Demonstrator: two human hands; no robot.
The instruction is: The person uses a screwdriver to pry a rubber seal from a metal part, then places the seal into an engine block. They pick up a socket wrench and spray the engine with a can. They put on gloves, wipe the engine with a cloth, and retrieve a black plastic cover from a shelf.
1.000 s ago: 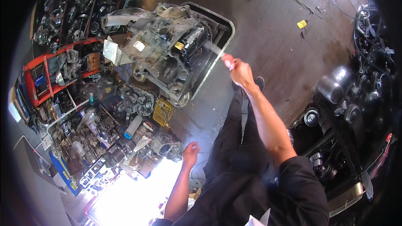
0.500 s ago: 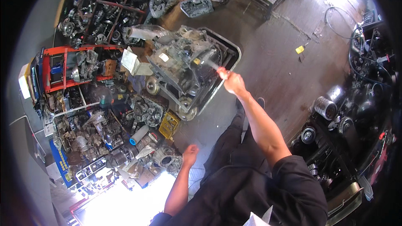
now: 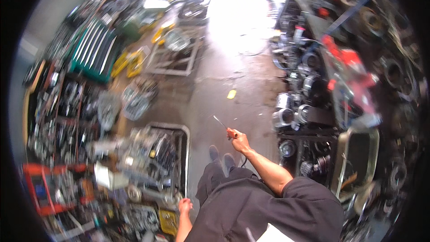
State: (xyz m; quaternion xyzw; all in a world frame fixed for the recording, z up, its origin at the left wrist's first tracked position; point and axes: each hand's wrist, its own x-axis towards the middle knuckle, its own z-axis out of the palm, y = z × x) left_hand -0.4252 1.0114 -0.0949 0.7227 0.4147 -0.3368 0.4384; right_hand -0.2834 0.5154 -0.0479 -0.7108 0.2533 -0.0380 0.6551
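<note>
Although blur smears most of the scene, a red frame [image 3: 36, 169] can be made out far to the left of the left hand, cluttered with metal parts too soft to tell apart. Farther ahead on that side, well beyond the left hand, a green cabinet [image 3: 93, 49] shows pale stripes. Nearer, ahead and to the left of the same hand, sits a large metal casting [image 3: 145, 154], its details smudged, with a pale-rimmed tray [image 3: 187, 152] edging its right side. Just left of and below the left hand is a yellow crate [image 3: 168, 222], partly lost among other parts.

Nothing shows in the left hand [image 3: 185, 205]; its fingers look loosely bent, though how far they close I cannot tell. Its forearm is cut off by the lower edge.

To the right and higher, the right hand [image 3: 240, 142] is wrapped around a red-handled tool [image 3: 231, 133], hiding part of the grip. A thin shaft points up and left from the fist, clear of the casting. A dark hose [image 3: 244, 162] curves just below the wrist; whether it joins the tool is hidden. Far right of this hand, a metal pan [image 3: 375, 148] leans among blurred parts.
</note>
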